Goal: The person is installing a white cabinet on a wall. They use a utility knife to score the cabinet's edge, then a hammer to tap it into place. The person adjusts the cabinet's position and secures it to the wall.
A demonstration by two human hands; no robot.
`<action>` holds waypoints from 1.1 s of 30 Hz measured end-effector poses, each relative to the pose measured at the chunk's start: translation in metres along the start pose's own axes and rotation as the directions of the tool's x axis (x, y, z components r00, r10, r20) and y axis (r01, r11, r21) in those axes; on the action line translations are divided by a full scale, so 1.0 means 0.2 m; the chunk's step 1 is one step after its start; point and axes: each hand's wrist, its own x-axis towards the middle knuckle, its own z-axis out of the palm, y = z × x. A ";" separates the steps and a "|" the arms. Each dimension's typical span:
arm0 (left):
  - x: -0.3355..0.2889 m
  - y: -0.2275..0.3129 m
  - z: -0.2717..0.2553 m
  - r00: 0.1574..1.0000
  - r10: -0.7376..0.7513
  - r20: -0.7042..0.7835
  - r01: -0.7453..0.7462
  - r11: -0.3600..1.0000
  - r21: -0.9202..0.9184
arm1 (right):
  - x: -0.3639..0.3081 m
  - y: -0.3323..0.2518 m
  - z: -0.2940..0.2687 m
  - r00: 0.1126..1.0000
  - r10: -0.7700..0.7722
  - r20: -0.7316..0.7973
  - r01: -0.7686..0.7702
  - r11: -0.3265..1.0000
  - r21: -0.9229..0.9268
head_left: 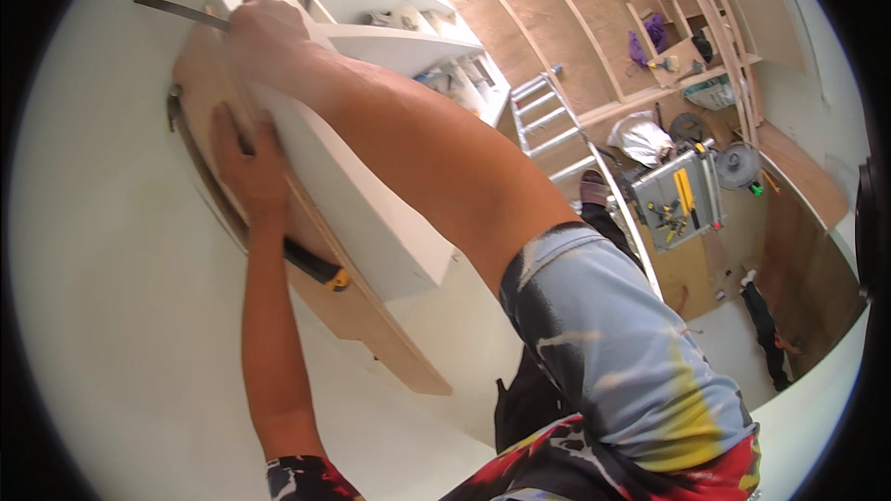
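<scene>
My right hand (269, 32) is closed round a thin, dark, flat strip (181, 13), which sticks out to the left. It is at the upper end of a white panel (371, 223). Lower down, my left hand (249, 167) lies on a long bare-wood board (329, 301), thumb and fingers apart, with a dark gap or small object between them. A black-and-yellow tool handle (320, 266) rests on the board below that hand. Along the board's left edge runs a dark curved piece with a hooked end (174, 107); I cannot tell if both belong to one tool.
White shelves (399, 42) with small items stand beyond my right forearm. Far below on the right are an aluminium ladder (543, 121), a grey table saw (677, 195) with tools on it, and timber framing (575, 19). Another person's dark-clothed leg (763, 329) shows at the lower right.
</scene>
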 end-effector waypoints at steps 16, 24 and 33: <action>0.02 -0.06 0.04 0.998 0.063 -0.009 -0.062 0.996 0.065 | -2.64 0.20 -1.89 0.727 0.611 -0.314 -0.685 0.614 -0.392; 0.02 -0.17 0.09 0.991 0.114 -0.069 -0.105 0.987 0.118 | -4.02 0.33 -2.22 0.170 0.899 -0.403 -0.919 -0.002 -0.393; 0.02 -0.09 0.07 0.987 0.138 -0.088 -0.134 0.990 0.046 | -3.98 0.08 -2.20 0.206 0.965 -0.160 -0.951 0.159 -0.267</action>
